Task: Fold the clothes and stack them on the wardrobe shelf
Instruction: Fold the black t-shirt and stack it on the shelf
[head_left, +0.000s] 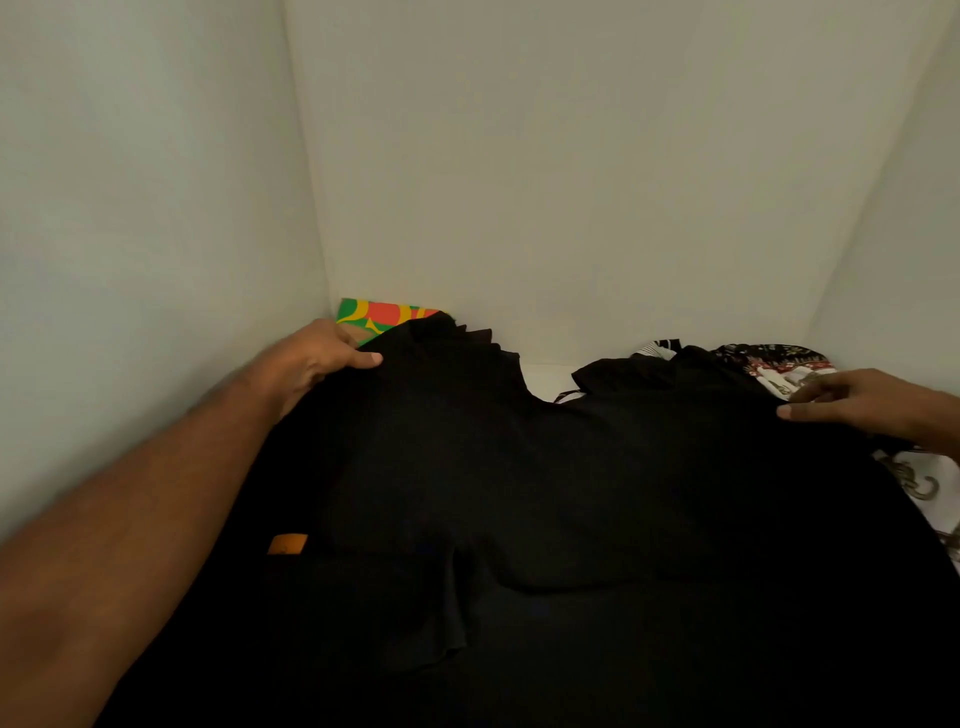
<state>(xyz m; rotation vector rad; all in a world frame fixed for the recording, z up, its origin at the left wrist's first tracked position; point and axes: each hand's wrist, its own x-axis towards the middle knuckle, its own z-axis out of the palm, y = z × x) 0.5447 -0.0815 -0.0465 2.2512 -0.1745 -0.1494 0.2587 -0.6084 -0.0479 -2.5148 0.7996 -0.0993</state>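
- A large black soft-fabric garment (545, 493) lies spread across the white wardrobe shelf (545, 375), filling most of the view from the near edge to the back wall.
- My left hand (317, 358) grips the garment's far left corner, thumb on top of the cloth and the other fingers tucked under the edge.
- My right hand (857, 402) pinches the garment's far right corner, thumb and fingers closed on the fabric.
- A small orange tag (287, 544) shows on the black cloth near my left forearm.
- Behind my left hand, in the shelf's back left corner, sits a folded cloth printed in green, red and yellow (382, 314), partly covered by the garment.
- Under my right hand lies a white cloth with a dark ornate print (779, 366), its edge running along the garment's right side.
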